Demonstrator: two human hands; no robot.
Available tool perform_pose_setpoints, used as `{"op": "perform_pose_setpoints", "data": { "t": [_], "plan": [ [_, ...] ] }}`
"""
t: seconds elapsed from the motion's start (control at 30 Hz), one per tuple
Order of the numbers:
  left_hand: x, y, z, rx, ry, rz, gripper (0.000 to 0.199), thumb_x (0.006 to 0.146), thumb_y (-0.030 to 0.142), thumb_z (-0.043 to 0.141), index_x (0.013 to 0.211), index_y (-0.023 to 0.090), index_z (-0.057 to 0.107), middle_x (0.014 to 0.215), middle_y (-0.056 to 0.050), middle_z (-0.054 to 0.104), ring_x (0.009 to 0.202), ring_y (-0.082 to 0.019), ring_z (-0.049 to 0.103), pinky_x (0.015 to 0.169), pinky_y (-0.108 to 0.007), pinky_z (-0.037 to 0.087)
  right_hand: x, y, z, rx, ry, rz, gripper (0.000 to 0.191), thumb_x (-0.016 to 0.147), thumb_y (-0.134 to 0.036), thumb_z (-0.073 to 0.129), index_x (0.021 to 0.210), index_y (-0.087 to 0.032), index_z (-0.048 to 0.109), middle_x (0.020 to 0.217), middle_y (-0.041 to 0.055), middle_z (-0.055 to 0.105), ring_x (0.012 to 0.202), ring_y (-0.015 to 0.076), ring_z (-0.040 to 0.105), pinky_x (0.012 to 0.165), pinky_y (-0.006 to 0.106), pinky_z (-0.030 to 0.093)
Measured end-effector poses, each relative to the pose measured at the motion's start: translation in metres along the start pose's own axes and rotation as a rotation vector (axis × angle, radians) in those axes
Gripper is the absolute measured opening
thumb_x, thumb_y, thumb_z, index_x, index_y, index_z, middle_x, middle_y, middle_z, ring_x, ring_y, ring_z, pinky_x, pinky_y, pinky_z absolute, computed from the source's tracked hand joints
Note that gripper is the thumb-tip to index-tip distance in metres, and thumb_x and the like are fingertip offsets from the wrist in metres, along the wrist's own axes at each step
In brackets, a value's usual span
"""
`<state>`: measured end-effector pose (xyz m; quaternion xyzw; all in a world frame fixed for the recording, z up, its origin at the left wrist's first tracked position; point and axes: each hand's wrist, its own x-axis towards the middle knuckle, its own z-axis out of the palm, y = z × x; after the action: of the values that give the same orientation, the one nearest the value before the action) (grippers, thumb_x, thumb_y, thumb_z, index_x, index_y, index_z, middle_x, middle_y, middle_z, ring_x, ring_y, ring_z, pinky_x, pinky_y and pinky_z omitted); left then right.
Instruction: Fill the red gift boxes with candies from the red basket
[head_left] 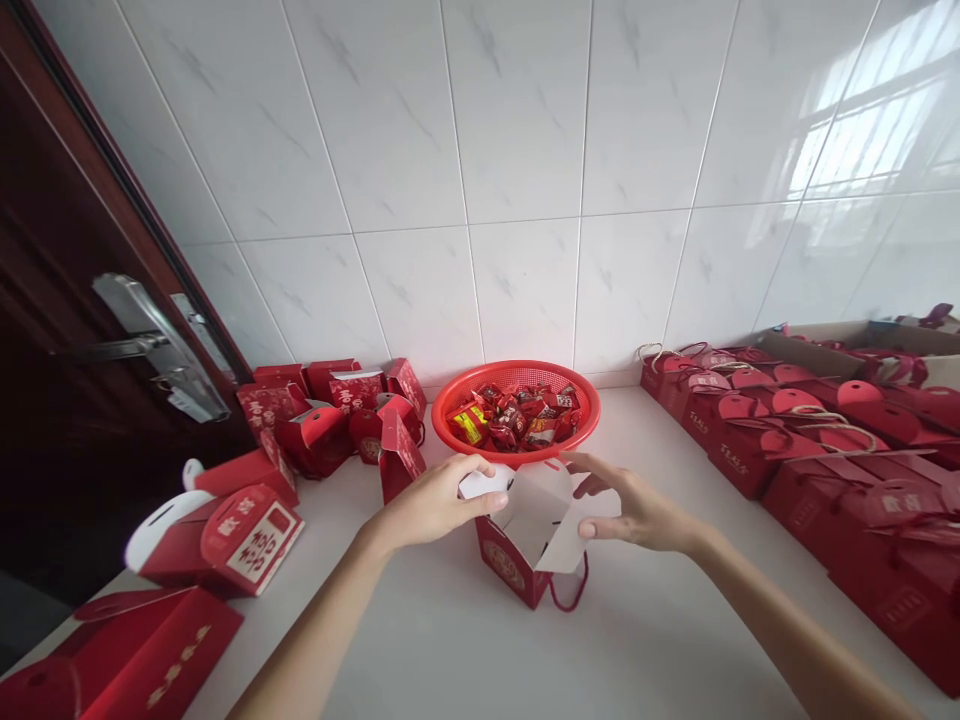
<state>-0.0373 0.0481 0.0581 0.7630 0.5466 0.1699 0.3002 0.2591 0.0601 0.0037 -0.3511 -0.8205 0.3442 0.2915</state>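
A small red gift box (510,570) stands on the table in front of me, its white-lined top flaps folded out and a dark red cord handle (571,592) hanging at its right side. No sweets show in the visible part of its inside. My left hand (439,500) curves round the left flap, thumb on its white face. On the opposite side, my right hand (637,508) holds the right flap, with the thumb against it and the fingers bent above. Just behind the box is a red plastic basket (442,432) of wrapped sweets (517,418).
Several red boxes (315,440) stand at the left, some with raised flaps; nearer me is a larger one (172,650). Rows of closed boxes with handles (795,420) fill the right side. A tiled wall (525,270) runs behind, and a dark door (67,300) stands left.
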Motion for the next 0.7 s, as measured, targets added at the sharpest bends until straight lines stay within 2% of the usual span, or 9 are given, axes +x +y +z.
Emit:
{"op": "perform_pose_setpoints", "data": {
  "t": [0.1,0.2,0.37,0.53,0.7],
  "plan": [
    [-0.001,-0.002,-0.002,0.001,0.069,0.05,0.043,0.083,0.06,0.06,0.104,0.023,0.068,0.109,-0.005,0.071,0.095,-0.024,0.066,0.082,-0.034,0.051,0.011,-0.006,-0.009,-0.015,0.111,-0.039,0.062,0.084,-0.061,0.064,0.134,-0.024,0.056,0.123,0.012,0.067,0.097,0.0241,0.067,0.087,0.04,0.056],
    [-0.001,-0.001,-0.001,-0.003,0.184,0.066,0.037,0.084,0.057,0.06,0.095,0.022,0.068,0.103,-0.005,0.072,0.094,-0.024,0.067,0.082,-0.034,0.052,0.032,-0.011,-0.017,-0.019,0.238,-0.059,0.044,0.089,-0.055,0.06,0.116,-0.021,0.066,0.113,0.0101,0.071,0.092,0.0226,0.069,0.083,0.038,0.056],
    [0.008,0.001,0.002,0.024,0.338,0.188,0.03,0.088,0.048,0.055,0.086,0.021,0.067,0.098,-0.006,0.071,0.093,-0.023,0.066,0.087,-0.036,0.052,0.087,-0.003,-0.017,-0.043,0.248,-0.039,0.027,0.087,-0.04,0.062,0.1,-0.018,0.069,0.098,0.0077,0.073,0.084,0.021,0.069,0.076,0.034,0.055],
    [0.02,-0.013,0.006,0.027,0.337,0.25,0.028,0.092,0.046,0.052,0.094,0.022,0.067,0.111,-0.007,0.07,0.106,-0.024,0.064,0.098,-0.038,0.048,0.138,0.0,-0.008,-0.39,0.068,0.106,0.025,0.088,-0.022,0.056,0.109,-0.016,0.069,0.108,0.009,0.073,0.099,0.0225,0.068,0.087,0.033,0.051],
    [0.025,-0.026,0.01,0.031,0.282,0.162,0.035,0.093,0.048,0.052,0.111,0.022,0.066,0.123,-0.009,0.067,0.12,-0.027,0.059,0.106,-0.041,0.045,0.166,0.0,0.002,-0.519,-0.137,0.15,0.058,0.07,-0.007,0.068,0.126,-0.02,0.066,0.129,0.0124,0.067,0.118,0.0314,0.062,0.091,0.036,0.05]
  ]
}}
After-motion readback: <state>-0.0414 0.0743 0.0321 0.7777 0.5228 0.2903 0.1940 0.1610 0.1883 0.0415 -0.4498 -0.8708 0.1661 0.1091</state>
